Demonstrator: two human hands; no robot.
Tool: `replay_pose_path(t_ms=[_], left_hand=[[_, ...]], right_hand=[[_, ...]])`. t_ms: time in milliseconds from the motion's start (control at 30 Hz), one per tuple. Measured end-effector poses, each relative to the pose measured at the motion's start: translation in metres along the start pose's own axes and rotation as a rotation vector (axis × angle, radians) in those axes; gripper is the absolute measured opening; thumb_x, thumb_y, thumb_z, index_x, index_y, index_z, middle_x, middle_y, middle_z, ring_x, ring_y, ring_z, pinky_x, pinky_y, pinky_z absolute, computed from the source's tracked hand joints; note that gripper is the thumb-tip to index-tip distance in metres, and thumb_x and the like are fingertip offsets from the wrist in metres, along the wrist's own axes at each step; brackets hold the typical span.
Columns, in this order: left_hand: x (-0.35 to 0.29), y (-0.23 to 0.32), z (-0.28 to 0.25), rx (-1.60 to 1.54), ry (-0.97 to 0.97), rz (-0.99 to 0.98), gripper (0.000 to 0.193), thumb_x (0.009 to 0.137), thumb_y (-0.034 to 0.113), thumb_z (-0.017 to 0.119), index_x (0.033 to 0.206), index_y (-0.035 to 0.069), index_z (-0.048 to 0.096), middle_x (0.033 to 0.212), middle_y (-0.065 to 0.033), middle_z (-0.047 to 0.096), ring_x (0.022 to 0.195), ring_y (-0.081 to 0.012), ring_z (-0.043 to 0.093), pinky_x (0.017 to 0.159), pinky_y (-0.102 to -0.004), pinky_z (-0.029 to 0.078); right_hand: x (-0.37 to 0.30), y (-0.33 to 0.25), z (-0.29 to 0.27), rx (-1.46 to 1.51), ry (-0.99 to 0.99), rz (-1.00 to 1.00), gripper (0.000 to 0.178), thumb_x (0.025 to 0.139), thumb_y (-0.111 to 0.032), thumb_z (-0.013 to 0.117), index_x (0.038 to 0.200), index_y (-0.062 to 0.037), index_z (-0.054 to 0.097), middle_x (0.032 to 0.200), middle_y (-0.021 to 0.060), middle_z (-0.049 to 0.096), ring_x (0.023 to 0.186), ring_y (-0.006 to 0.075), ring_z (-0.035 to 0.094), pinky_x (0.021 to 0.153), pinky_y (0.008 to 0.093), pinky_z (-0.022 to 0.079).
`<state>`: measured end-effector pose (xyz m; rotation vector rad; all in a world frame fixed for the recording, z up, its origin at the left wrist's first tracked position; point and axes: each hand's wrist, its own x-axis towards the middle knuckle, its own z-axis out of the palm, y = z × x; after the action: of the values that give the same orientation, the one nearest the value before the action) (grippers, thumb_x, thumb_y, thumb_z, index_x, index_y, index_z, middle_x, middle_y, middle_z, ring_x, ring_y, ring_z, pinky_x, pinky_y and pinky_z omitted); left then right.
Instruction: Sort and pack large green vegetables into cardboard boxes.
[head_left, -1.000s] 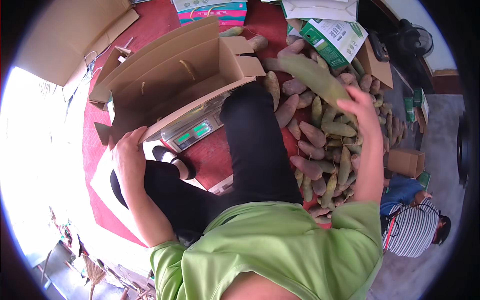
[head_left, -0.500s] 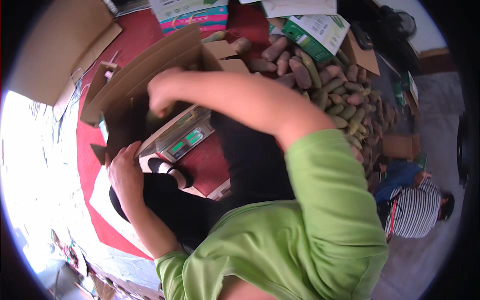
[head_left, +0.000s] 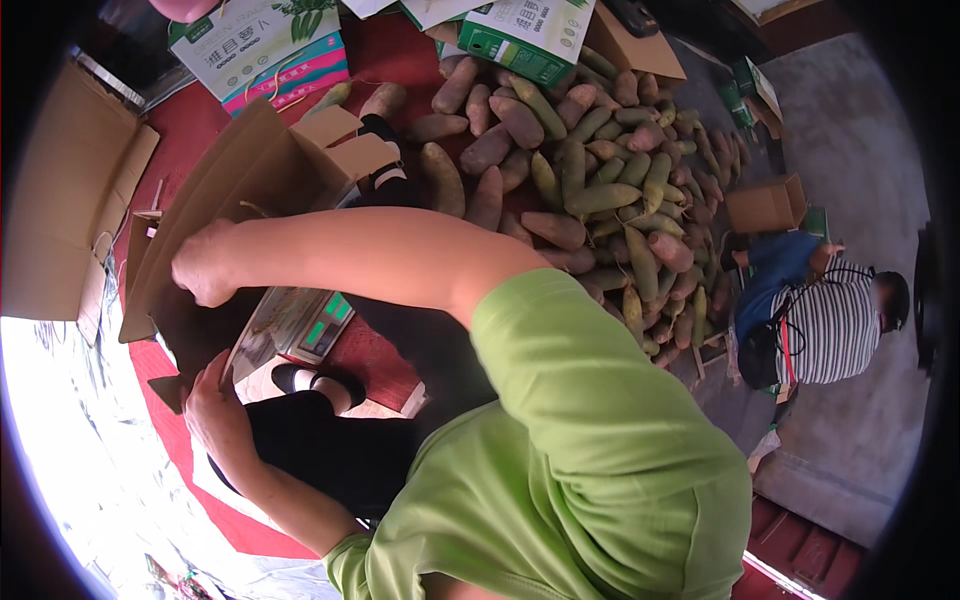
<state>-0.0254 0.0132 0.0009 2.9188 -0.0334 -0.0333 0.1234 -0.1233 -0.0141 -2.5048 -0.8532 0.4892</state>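
Observation:
An open cardboard box (head_left: 232, 165) with raised flaps stands at the left, on or against a digital scale (head_left: 318, 335) with a lit green display. My right hand (head_left: 207, 266) reaches across into the box with its fingers curled; whatever they hold, if anything, is hidden behind the hand. At the box's near edge, my left hand (head_left: 215, 412) has its fingers hooked over the cardboard rim. The box's inside is dark, and its contents are mostly out of sight. A large heap of green and reddish radishes (head_left: 605, 198) lies right of the box.
Printed cartons (head_left: 262, 50) stand at the back, and a green-and-white carton (head_left: 525, 40) rests behind the heap. Another cardboard box (head_left: 62, 200) is at the far left. At the right, a person in a striped top (head_left: 835, 325) is beside a small brown box (head_left: 765, 205).
My view has swung right, showing more of the heap. The right hand has moved toward the box's far left wall; a greenish thing below it earlier no longer shows. My left hand stays on the rim.

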Motion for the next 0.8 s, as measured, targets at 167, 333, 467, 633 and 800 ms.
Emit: replay_pose_path(t_ms=[167, 333, 467, 633, 800], left_hand=[[0.000, -0.007, 0.003, -0.007, 0.008, -0.011, 0.026, 0.083, 0.004, 0.059, 0.106, 0.010, 0.069, 0.096, -0.0120, 0.068, 0.088, -0.0327, 0.063, 0.092, -0.0424, 0.045], [-0.001, -0.014, 0.004, -0.050, 0.013, -0.014, 0.021, 0.087, 0.007, 0.059, 0.106, 0.008, 0.069, 0.098, -0.0146, 0.069, 0.088, -0.0330, 0.065, 0.078, -0.0402, 0.050], [0.003, -0.015, 0.008, -0.043, -0.001, 0.030, 0.022, 0.088, 0.006, 0.059, 0.107, 0.007, 0.069, 0.097, -0.0144, 0.069, 0.088, -0.0321, 0.065, 0.077, -0.0394, 0.050], [0.003, -0.023, 0.013, -0.076, 0.018, 0.032, 0.022, 0.089, 0.006, 0.058, 0.108, 0.006, 0.068, 0.098, -0.0161, 0.069, 0.088, -0.0299, 0.066, 0.077, -0.0375, 0.051], [0.008, -0.028, 0.021, -0.096, 0.004, 0.022, 0.022, 0.090, 0.004, 0.057, 0.109, 0.002, 0.067, 0.099, -0.0172, 0.069, 0.088, -0.0280, 0.067, 0.079, -0.0362, 0.051]], right_hand=[[-0.109, 0.036, -0.037, 0.415, 0.927, -0.272, 0.018, 0.079, -0.017, 0.065, 0.093, -0.0075, 0.069, 0.090, 0.0116, 0.067, 0.088, 0.0283, 0.064, 0.080, 0.0397, 0.050], [-0.226, 0.158, 0.026, 0.583, 1.001, 0.350, 0.016, 0.081, -0.016, 0.065, 0.094, -0.0078, 0.070, 0.089, 0.0121, 0.068, 0.079, 0.0248, 0.066, 0.070, 0.0350, 0.051], [-0.371, 0.264, 0.134, 0.242, 0.790, 0.994, 0.022, 0.081, -0.023, 0.062, 0.099, -0.0136, 0.071, 0.093, 0.0117, 0.069, 0.088, 0.0297, 0.066, 0.079, 0.0389, 0.052], [-0.541, 0.287, 0.195, 0.071, 0.660, 1.677, 0.025, 0.082, -0.021, 0.057, 0.103, -0.0168, 0.069, 0.109, 0.0132, 0.066, 0.102, 0.0333, 0.062, 0.086, 0.0446, 0.051], [-0.621, 0.277, 0.214, 0.220, 0.526, 2.099, 0.052, 0.081, -0.027, 0.065, 0.130, -0.0155, 0.052, 0.139, 0.0129, 0.045, 0.126, 0.0349, 0.045, 0.099, 0.0513, 0.043]])
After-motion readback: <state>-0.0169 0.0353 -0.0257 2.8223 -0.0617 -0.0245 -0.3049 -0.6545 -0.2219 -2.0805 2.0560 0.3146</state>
